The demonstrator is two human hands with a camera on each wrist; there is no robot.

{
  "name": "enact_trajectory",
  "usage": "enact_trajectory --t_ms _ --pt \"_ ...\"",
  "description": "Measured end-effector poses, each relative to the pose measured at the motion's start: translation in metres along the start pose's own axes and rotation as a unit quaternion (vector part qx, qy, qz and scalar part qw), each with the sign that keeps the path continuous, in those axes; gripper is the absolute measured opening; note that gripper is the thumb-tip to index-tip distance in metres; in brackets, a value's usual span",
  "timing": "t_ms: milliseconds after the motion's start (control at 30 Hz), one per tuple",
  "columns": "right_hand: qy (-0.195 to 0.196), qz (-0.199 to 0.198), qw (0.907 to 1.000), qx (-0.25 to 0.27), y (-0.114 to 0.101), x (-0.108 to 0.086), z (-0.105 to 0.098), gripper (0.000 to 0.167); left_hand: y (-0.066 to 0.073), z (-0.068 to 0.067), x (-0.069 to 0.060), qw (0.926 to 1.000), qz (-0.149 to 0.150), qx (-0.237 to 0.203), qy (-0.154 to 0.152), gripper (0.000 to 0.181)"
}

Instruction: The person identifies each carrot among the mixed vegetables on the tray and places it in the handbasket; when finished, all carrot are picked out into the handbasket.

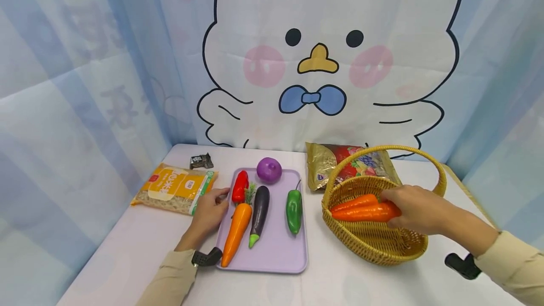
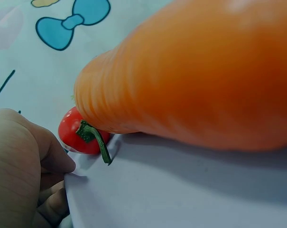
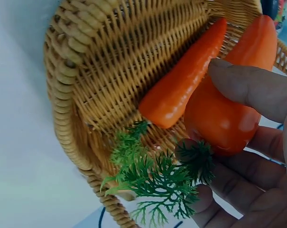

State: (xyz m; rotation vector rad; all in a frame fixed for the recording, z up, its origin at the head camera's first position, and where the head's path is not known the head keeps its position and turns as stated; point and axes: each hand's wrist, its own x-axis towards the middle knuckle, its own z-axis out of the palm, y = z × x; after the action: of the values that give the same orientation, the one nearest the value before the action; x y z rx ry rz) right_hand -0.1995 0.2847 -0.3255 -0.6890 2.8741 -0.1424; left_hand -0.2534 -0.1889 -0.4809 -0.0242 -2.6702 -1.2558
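We see the left hand (image 1: 209,211) pinching the rim of a flat lilac tray (image 1: 280,251), probably to steady it; right of the tray, the right hand (image 1: 414,209) grips a glossy orange carrot (image 1: 363,212) by its thick end, likely for control, over a tan wicker basket (image 1: 374,255) holding a second orange carrot (image 3: 179,83). On the tray we find a red pepper (image 1: 240,187), leafy-topped carrot (image 1: 237,233), dark eggplant (image 1: 260,211), green chilli (image 1: 294,212) and purple onion (image 1: 269,170).

Carrot (image 1: 366,212) in right hand (image 1: 418,209) was orange-red; basket (image 1: 382,249) beneath it, yellow-brown weave. Tray (image 1: 282,255) at left hand (image 1: 210,212) was plain lilac.
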Motion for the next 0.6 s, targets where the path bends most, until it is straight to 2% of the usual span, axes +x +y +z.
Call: enact_trajectory --t_ms 333,600 --pt "-0.022 0.003 0.9998 -0.004 0.01 0.006 0.009 0.039 -0.001 0.0 0.0 1.0 -0.002 0.0 -0.004 0.043" --pt "-0.041 0.01 0.9991 -0.004 0.007 0.019 0.018 0.036 0.0 0.0 0.0 1.0 -0.005 -0.003 -0.004 0.043"
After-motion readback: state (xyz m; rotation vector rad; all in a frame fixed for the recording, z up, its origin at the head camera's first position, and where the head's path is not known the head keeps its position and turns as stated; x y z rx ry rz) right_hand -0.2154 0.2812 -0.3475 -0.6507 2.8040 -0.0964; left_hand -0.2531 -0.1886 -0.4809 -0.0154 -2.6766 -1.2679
